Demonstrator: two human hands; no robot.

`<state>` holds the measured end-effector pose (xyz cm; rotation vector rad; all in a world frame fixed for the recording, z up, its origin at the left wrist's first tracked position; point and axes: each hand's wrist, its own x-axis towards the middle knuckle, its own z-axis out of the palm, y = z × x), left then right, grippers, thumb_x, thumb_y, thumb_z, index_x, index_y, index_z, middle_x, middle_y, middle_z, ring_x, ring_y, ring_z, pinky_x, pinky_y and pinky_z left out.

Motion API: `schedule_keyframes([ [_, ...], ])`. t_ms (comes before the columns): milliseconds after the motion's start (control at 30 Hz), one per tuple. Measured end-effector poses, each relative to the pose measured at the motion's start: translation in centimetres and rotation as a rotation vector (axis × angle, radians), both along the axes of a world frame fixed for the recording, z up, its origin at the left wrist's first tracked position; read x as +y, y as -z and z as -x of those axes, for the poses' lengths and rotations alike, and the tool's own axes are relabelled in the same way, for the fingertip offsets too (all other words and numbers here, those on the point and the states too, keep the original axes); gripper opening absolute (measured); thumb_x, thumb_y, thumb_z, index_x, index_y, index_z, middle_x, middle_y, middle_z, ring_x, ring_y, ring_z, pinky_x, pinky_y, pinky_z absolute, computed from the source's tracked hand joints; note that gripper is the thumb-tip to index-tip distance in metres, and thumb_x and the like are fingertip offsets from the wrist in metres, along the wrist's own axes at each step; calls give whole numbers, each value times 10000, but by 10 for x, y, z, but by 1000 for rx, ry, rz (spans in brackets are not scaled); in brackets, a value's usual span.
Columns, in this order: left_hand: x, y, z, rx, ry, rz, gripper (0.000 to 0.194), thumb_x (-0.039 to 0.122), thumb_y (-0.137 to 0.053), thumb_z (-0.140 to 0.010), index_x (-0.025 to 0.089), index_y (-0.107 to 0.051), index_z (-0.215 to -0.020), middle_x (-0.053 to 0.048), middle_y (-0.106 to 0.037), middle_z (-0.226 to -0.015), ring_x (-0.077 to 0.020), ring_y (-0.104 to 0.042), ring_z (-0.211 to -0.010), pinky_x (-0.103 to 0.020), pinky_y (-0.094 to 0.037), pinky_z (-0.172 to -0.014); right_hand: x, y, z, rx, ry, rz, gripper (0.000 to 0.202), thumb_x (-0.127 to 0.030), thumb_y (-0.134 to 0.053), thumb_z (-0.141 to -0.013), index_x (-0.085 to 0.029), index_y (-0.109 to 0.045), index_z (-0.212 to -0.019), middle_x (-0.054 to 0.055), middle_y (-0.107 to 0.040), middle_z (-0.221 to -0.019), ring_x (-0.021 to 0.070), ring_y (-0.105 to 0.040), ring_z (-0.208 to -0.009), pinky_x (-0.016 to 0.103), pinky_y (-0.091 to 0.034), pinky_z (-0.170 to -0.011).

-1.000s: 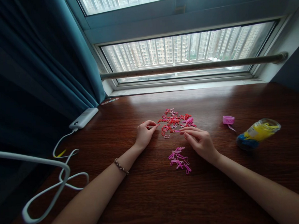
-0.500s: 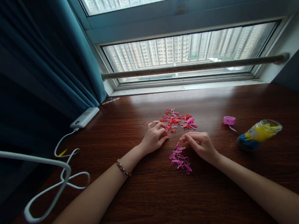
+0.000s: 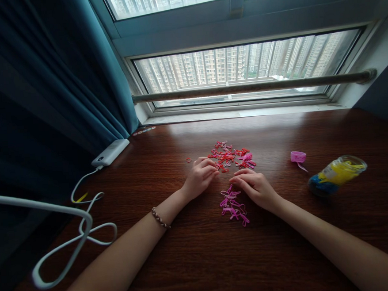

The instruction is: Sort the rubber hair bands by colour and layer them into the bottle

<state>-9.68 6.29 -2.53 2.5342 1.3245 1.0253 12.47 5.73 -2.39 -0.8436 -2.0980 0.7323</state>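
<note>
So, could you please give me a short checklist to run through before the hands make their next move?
1. Left hand at the red-and-pink pile: ok, its fingers are by the pile's near left edge.
2. Right hand near the purplish-pink pile: ok, fingertips at its far end.
3. Either hand free of loops: cannot tell, the fingers hide what is beneath them.
4. The two piles separate: ok, bare table shows between them.
5. All red loops gathered: not ok, a stray red loop lies off to the left.
6. Jar clear of both hands: ok, well to the right.
</note>
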Motion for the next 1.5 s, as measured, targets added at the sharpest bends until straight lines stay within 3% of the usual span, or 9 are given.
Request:
schedule_keyframes([
  [100, 4, 8, 2, 31, -138, -23, 133, 274, -572, -782, 200, -641, -868, -59, -591, -921, -214, -466, -951, -393, -390, -866, -2, -1, 0, -27, -120, 30, 346, -321, -392, -880, -189, -689, -762, 60, -657, -836, 158, -600, -837, 271, -477, -743],
  [200, 7, 12, 4, 69, -157, -14, 141, 263, -591, -768, 214, -655, -883, -58, -583, -925, -218, -466, -950, -401, -394, -856, -3, -1, 0, 49, -130, 75, 349, -322, -369, -891, -181, -682, -827, 58, -658, -829, 146, -612, -776, 257, -483, -703],
  [267, 8, 12, 4, 76, -152, -11, 117, 260, -580, -777, 220, -665, -847, -53, -585, -911, -212, -470, -942, -398, -394, -853, -1, 0, -1, 110, -4, 51, 326, -314, -379, -888, -181, -674, -847, 59, -660, -833, 159, -607, -799, 274, -472, -733],
  [433, 9, 12, 5, 72, -156, -10, 93, 254, -586, -772, 208, -666, -763, -51, -594, -891, -208, -480, -932, -396, -396, -849, 13, 5, -11, 190, 464, -21, 319, -323, -344, -895, -182, -630, -893, 63, -655, -914, 185, -579, -869, 312, -411, -805],
  [600, 8, 12, 6, 39, -148, -15, 85, 234, -589, -764, 202, -651, -714, -45, -603, -878, -203, -496, -922, -395, -401, -853, 24, 12, -21, -115, 686, -5, 334, -356, -368, -858, -185, -654, -831, 70, -660, -771, 215, -550, -750, 304, -383, -648],
  [800, 7, 9, 4, -2, -146, -9, 63, 236, -596, -758, 189, -619, -724, -45, -617, -868, -202, -512, -919, -387, -408, -853, 21, 16, -18, -343, 651, -119, 285, -320, -429, -830, -229, -689, -755, 37, -680, -909, 218, -521, -741, 331, -364, -645],
  [1133, 4, 11, 4, 131, -18, 6, 140, 244, -523, -823, 230, -634, -907, -19, -669, -957, -202, -503, -1066, -427, -306, -948, 24, 20, -17, -319, 538, -110, 292, -273, -409, -853, -208, -691, -820, 44, -666, -957, 224, -526, -860, 361, -403, -766],
  [1500, 4, 9, 3, 43, -94, 32, 33, 165, -576, -762, 178, -602, -747, -36, -638, -806, -178, -559, -850, -351, -411, -827, 24, 21, -18, -267, 438, -84, 203, -197, -498, -806, -220, -685, -880, 13, -669, -935, 199, -519, -864, 318, -402, -783],
])
